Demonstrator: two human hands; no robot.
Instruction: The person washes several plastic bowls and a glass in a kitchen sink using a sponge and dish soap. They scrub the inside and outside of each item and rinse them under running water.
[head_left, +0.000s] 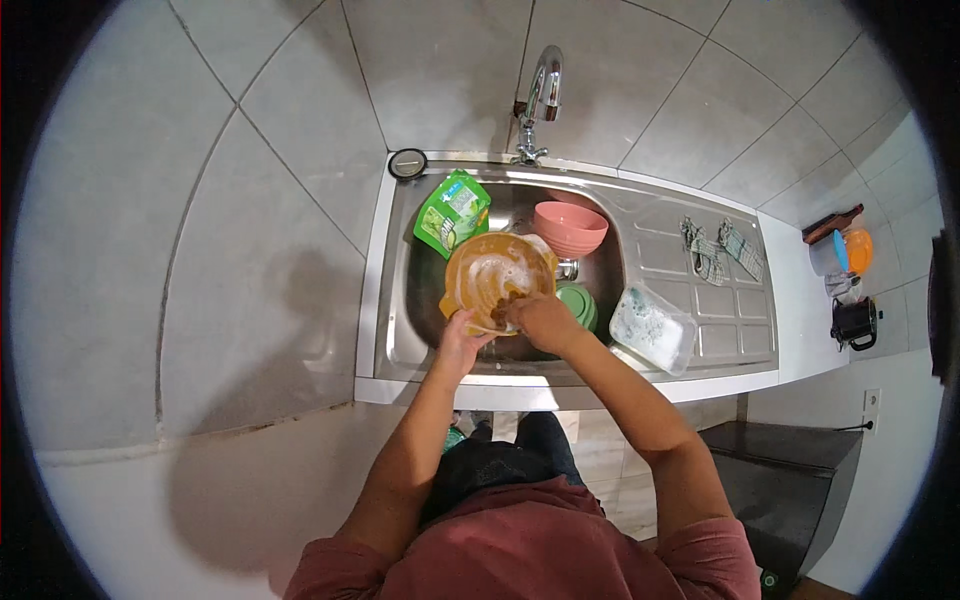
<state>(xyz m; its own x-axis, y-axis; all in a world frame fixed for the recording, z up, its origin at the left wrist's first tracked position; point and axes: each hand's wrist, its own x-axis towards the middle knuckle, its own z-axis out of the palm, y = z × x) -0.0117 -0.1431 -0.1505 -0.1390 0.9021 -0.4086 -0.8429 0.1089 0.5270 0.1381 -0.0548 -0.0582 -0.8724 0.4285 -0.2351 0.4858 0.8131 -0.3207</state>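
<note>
A mustard-yellow bowl (480, 274) streaked with white suds is tilted over the sink basin (424, 300). My left hand (460, 346) grips its near rim from the lower left. Inside the bowl, at the near right, my right hand (549, 322) presses a brownish scrubber (505, 306), which the fingers partly hide. A pink ribbed bowl (571, 229) stands behind to the right, and a green bowl (576, 304) lies close to my right wrist. Leaning at the basin's back left is a green dish-soap pouch (452, 214) bearing writing.
On the drainboard's near left sits a clear plastic tub (652, 330) with foam. Two checked cloths (703, 251) lie farther back. The chrome faucet (546, 90) arches from the tiled wall. A round drain cover (408, 163) rests at the back-left corner. A black jug (853, 322) stands far right.
</note>
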